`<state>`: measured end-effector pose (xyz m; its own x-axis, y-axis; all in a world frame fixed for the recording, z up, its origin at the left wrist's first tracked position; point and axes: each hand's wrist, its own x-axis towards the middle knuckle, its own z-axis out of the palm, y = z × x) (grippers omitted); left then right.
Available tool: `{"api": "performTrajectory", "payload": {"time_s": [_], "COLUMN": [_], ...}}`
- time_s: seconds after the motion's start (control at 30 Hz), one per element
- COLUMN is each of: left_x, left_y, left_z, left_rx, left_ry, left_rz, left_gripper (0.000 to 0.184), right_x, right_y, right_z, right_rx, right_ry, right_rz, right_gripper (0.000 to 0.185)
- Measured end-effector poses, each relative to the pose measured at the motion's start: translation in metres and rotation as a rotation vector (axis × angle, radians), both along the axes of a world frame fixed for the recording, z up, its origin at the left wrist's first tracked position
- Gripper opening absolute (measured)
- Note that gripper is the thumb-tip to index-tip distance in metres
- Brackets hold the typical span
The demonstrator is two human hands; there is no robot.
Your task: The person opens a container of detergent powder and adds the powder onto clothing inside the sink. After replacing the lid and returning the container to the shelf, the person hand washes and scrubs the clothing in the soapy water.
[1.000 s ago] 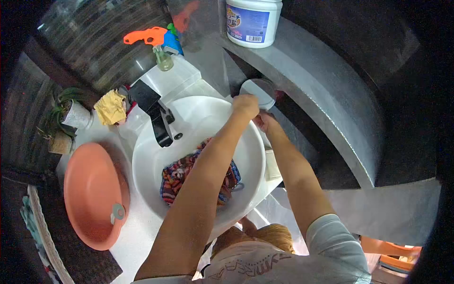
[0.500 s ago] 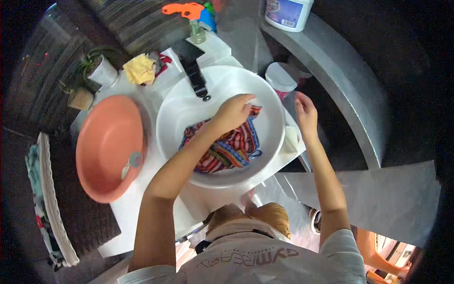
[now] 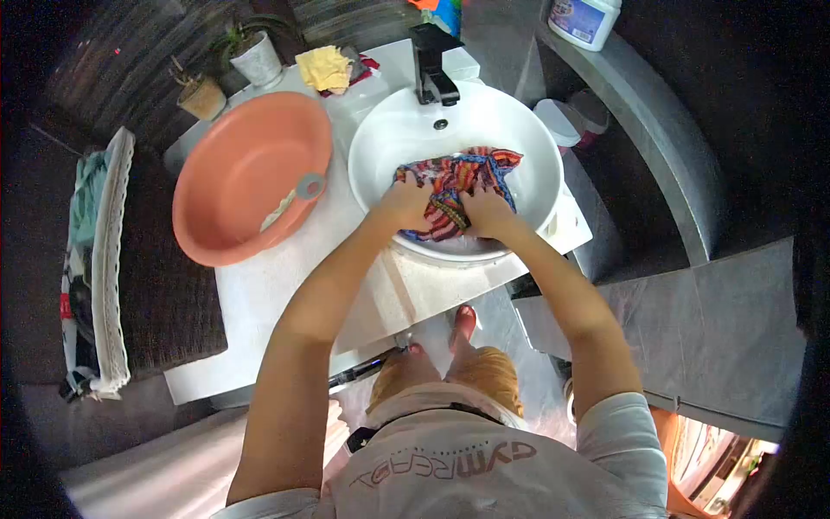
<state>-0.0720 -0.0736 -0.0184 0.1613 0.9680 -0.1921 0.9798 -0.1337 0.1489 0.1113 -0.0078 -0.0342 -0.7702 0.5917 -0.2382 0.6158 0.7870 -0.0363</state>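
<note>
A striped cloth (image 3: 458, 173) in red, blue and other colours lies bunched in the white round sink (image 3: 367, 164). My left hand (image 3: 408, 202) presses into its left side, fingers curled on the fabric. On the right part of the cloth, my right hand (image 3: 489, 213) grips a fold, its fingertips partly buried in it. The two hands are a short distance apart. Behind them, the black faucet (image 3: 430, 65) stands over the sink's back edge.
An orange-pink basin (image 3: 233, 182) stands left of the sink, with a grey round piece (image 3: 309, 185) on its rim. Behind are a yellow cloth (image 3: 324, 69) and potted plants (image 3: 257, 60). A white jug (image 3: 584, 21) stands on the curved grey shelf (image 3: 657, 112).
Both hands have come down onto the cloth in the sink; the right one was outside the sink's right edge before. The cloth is now more bunched. The camera view has shifted.
</note>
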Motion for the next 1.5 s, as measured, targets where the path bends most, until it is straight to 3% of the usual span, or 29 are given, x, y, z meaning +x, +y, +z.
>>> {"api": "performTrajectory", "payload": {"time_s": [0.03, 0.13, 0.17, 0.23, 0.27, 0.3, 0.37, 0.4, 0.43, 0.47, 0.5, 0.57, 0.63, 0.77, 0.83, 0.9, 0.97, 1.03, 1.07, 1.1, 1.17, 1.3, 1.5], "left_x": [0.002, 0.004, 0.005, -0.007, -0.011, -0.010, 0.001, 0.013, 0.019, 0.016, 0.019, 0.014, 0.012, -0.017, -0.016, -0.006, 0.006, 0.015, 0.020, 0.025, 0.027, 0.015, 0.002], "left_y": [0.001, 0.000, 0.000, -0.008, -0.014, -0.019, -0.021, -0.019, -0.017, -0.008, -0.011, -0.001, 0.003, 0.024, 0.028, 0.025, 0.023, 0.024, 0.025, 0.024, 0.027, 0.047, 0.079], "left_z": [0.001, 0.002, 0.003, 0.007, 0.007, 0.008, 0.007, 0.014, 0.016, 0.012, 0.019, 0.011, 0.009, -0.022, -0.021, -0.014, 0.002, -0.008, -0.011, -0.013, -0.017, -0.033, -0.033], "left_rx": [-0.064, -0.128, -0.161, -0.187, -0.136, -0.084, -0.002, -0.034, -0.067, -0.132, -0.147, -0.189, 0.015, -0.080, -0.018, 0.264, 0.119, 0.429, 0.359, 0.353, 0.317, 0.296, 0.194], "left_ry": [0.007, -0.059, -0.086, -0.139, -0.234, -0.328, -0.190, -0.256, -0.324, -0.607, -0.716, -0.923, -1.027, -1.012, -0.952, -0.503, -0.488, -0.154, -0.115, -0.113, 0.111, 0.110, 0.099], "left_rz": [-0.027, 0.000, 0.008, -0.019, -0.049, -0.077, -0.052, -0.025, 0.000, 0.003, 0.150, 0.350, 0.389, 0.707, 0.753, 0.765, 0.793, 0.463, 0.380, 0.384, 0.259, 0.194, 0.144], "left_gripper": [0.077, 0.073, 0.071, 0.078, 0.081, 0.084, 0.087, 0.081, 0.076, 0.061, 0.049, 0.042, 0.041, 0.051, 0.058, 0.066, 0.071, 0.074, 0.081, 0.081, 0.087, 0.092, 0.071], "right_x": [0.000, 0.010, 0.018, 0.027, 0.030, 0.033, 0.035, 0.034, 0.032, 0.031, 0.030, 0.031, 0.026, 0.011, 0.005, 0.000, 0.003, 0.004, 0.004, 0.004, 0.006, -0.004, -0.024], "right_y": [0.002, 0.006, 0.011, 0.023, 0.028, 0.036, 0.051, 0.057, 0.059, 0.063, 0.067, 0.082, 0.105, 0.159, 0.156, 0.158, 0.138, 0.110, 0.110, 0.106, 0.099, 0.098, 0.111], "right_z": [-0.003, 0.000, 0.005, 0.018, 0.029, 0.029, 0.029, 0.036, 0.046, 0.057, 0.069, 0.075, 0.068, 0.025, 0.025, 0.016, 0.016, 0.020, 0.010, -0.006, -0.016, -0.028, -0.023], "right_rx": [0.003, -0.086, -0.082, -0.380, -0.585, -0.581, -0.882, -1.046, -1.046, -1.129, -1.209, -1.135, -1.258, -1.137, -1.052, -0.420, -0.386, 0.119, 0.046, 0.135, 0.191, 0.252, 0.255], "right_ry": [-0.005, 0.189, 0.186, 0.382, 0.359, 0.356, 0.508, 0.471, 0.463, 0.419, 0.371, 0.405, 0.486, 0.438, 0.462, 0.521, 0.535, 0.473, 0.417, 0.383, 0.326, 0.321, 0.188], "right_rz": [0.010, -0.022, -0.015, 0.030, -0.018, -0.006, -0.076, -0.114, -0.105, -0.179, -0.254, -0.269, -0.424, -0.377, -0.448, -0.115, -0.013, 0.188, 0.243, 0.235, 0.210, 0.175, 0.161], "right_gripper": [0.074, 0.036, 0.036, 0.029, 0.027, 0.027, 0.034, 0.037, 0.037, 0.039, 0.041, 0.046, 0.051, 0.054, 0.049, 0.050, 0.055, 0.065, 0.074, 0.077, 0.075, 0.073, 0.056]}}
